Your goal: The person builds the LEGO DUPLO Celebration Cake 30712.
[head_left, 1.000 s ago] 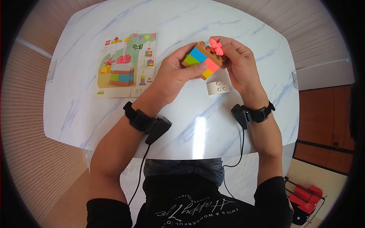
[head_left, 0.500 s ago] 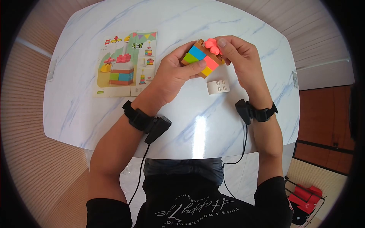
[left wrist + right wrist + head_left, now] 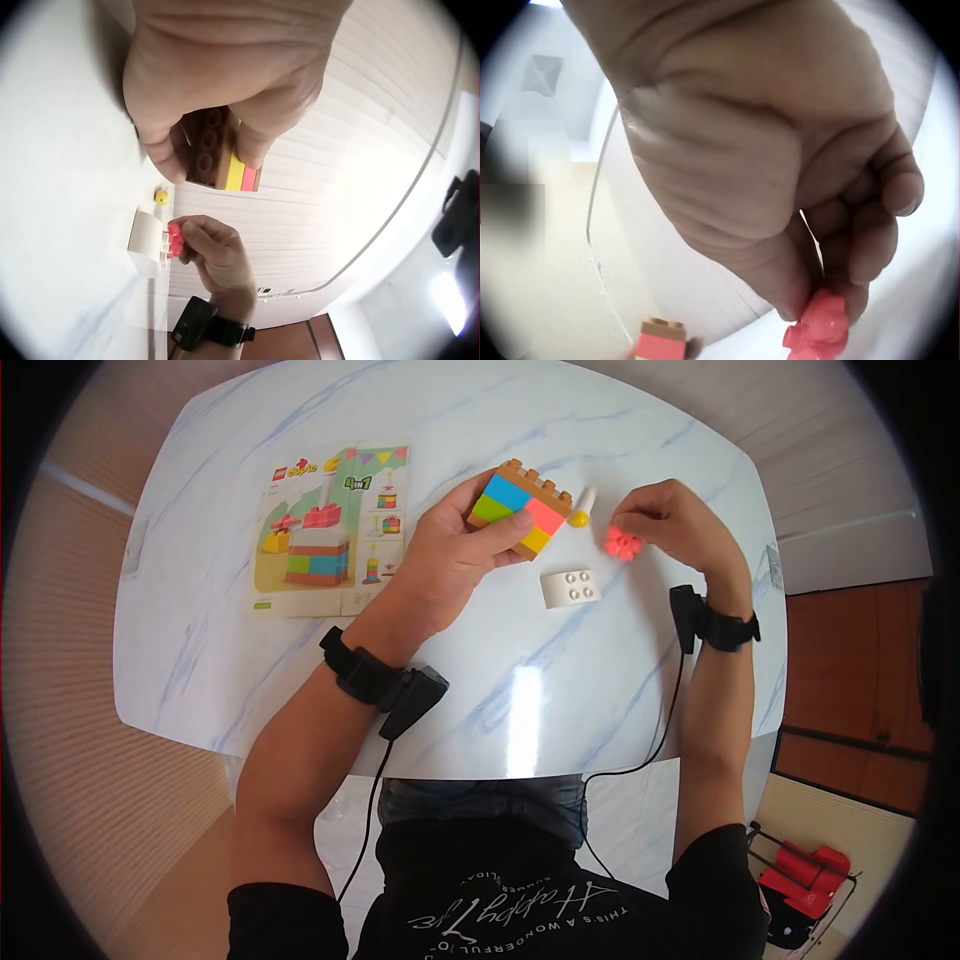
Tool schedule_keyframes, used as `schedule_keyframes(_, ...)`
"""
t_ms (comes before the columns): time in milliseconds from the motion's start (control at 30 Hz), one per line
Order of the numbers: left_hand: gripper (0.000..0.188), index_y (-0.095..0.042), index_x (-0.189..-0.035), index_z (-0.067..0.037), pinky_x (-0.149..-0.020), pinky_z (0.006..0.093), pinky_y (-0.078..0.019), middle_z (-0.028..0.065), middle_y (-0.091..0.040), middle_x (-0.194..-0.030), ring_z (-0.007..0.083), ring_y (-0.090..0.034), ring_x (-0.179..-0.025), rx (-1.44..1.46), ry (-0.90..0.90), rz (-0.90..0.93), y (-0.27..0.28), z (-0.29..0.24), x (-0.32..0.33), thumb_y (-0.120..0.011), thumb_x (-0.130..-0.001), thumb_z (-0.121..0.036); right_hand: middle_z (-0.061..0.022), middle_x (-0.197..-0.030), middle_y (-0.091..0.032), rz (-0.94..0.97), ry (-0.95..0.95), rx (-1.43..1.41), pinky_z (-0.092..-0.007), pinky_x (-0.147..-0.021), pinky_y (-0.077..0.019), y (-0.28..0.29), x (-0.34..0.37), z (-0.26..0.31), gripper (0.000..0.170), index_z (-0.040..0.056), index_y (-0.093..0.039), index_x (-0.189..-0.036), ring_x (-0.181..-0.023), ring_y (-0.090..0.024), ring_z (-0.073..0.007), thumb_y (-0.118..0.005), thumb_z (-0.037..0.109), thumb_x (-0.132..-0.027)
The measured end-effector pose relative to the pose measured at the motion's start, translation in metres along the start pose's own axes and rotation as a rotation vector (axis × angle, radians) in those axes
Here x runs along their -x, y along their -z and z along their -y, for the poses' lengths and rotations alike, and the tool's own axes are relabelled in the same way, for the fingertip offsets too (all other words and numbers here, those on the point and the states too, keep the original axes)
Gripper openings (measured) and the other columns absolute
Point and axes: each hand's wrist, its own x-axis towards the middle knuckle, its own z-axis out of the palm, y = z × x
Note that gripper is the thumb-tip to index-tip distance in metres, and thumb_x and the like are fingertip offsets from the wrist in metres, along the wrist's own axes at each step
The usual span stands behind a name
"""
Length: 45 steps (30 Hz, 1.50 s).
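My left hand (image 3: 450,560) grips a block stack (image 3: 515,510) with brown top and bottom layers and blue, green, pink and yellow bricks between, held tilted above the table. Thumb and fingers of my right hand (image 3: 690,530) pinch a coral flower piece (image 3: 623,543), to the right of the stack and apart from it. The right wrist view shows the flower (image 3: 819,330) at the fingertips. Below the stack lies a white curved brick (image 3: 571,589) with studs on one side. A white piece with a yellow end (image 3: 580,518) lies between the stack and the flower.
A picture booklet (image 3: 330,530) lies on the left of the marbled table (image 3: 450,710). Both wrists wear black devices with cables running down over the table's front edge. A red folded item (image 3: 810,880) stands on the floor at the lower right.
The right hand has moved right and slightly down with the flower, away from the stack. The white piece with the yellow end now shows on the table. The left hand's stack has shifted slightly left.
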Motion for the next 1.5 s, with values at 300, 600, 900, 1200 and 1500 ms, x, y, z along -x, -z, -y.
schedule_keyframes(300,0.047,-0.047,-0.142,-0.005,-0.101,0.0393,-0.0498,0.0068,-0.061,-0.130,0.0185,-0.059,-0.119,0.022,0.004,0.000,0.000,0.000,0.000,-0.063,-0.099,-0.011,-0.0065,-0.092,-0.065,-0.280,0.083,0.257,-0.0270,-0.074,-0.0507,-0.022,-0.014,-0.015,0.021,0.0041,-0.071,-0.103,-0.086,-0.063,-0.0165,-0.067,-0.003,-0.083)
schedule_keyframes(600,0.062,-0.041,-0.147,0.000,-0.102,0.0394,-0.0529,0.0119,-0.057,-0.133,0.0217,-0.060,-0.119,0.027,-0.020,0.014,0.002,0.001,-0.002,-0.071,-0.094,-0.012,-0.0069,-0.097,-0.065,-0.246,0.240,0.351,-0.0316,-0.074,-0.0538,-0.040,-0.019,-0.011,0.018,0.0050,-0.070,-0.106,-0.085,-0.065,-0.0196,-0.066,0.002,-0.088)
schedule_keyframes(900,0.063,-0.042,-0.147,0.002,-0.095,0.0337,-0.0552,0.0116,-0.061,-0.130,0.0185,-0.062,-0.114,-0.010,-0.031,0.019,0.000,0.003,-0.001,-0.072,-0.093,-0.009,-0.0097,-0.101,-0.073,-0.312,0.429,-0.555,-0.0260,-0.084,-0.0552,-0.037,-0.009,0.029,0.032,-0.0009,-0.059,-0.127,-0.090,-0.067,-0.0117,-0.063,0.003,-0.095)
schedule_keyframes(1200,0.062,-0.043,-0.147,0.003,-0.093,0.0315,-0.0548,0.0103,-0.061,-0.129,0.0170,-0.062,-0.113,-0.030,-0.031,0.044,0.002,0.003,-0.001,-0.072,-0.092,-0.008,-0.0116,-0.106,-0.073,-0.193,0.395,-0.526,-0.0272,-0.090,-0.0539,-0.042,-0.006,0.033,0.027,-0.0014,-0.058,-0.122,-0.098,-0.067,-0.0124,-0.061,-0.002,-0.095)
schedule_keyframes(1500,0.061,-0.043,-0.146,0.002,-0.094,0.0308,-0.0535,0.0094,-0.062,-0.128,0.0160,-0.061,-0.113,-0.061,-0.039,0.045,0.001,0.004,0.000,-0.071,-0.093,-0.009,-0.0101,-0.107,-0.072,-0.174,0.418,-0.546,-0.0252,-0.090,-0.0521,-0.049,-0.009,0.029,0.024,-0.0006,-0.057,-0.121,-0.097,-0.065,-0.0102,-0.059,0.000,-0.097)
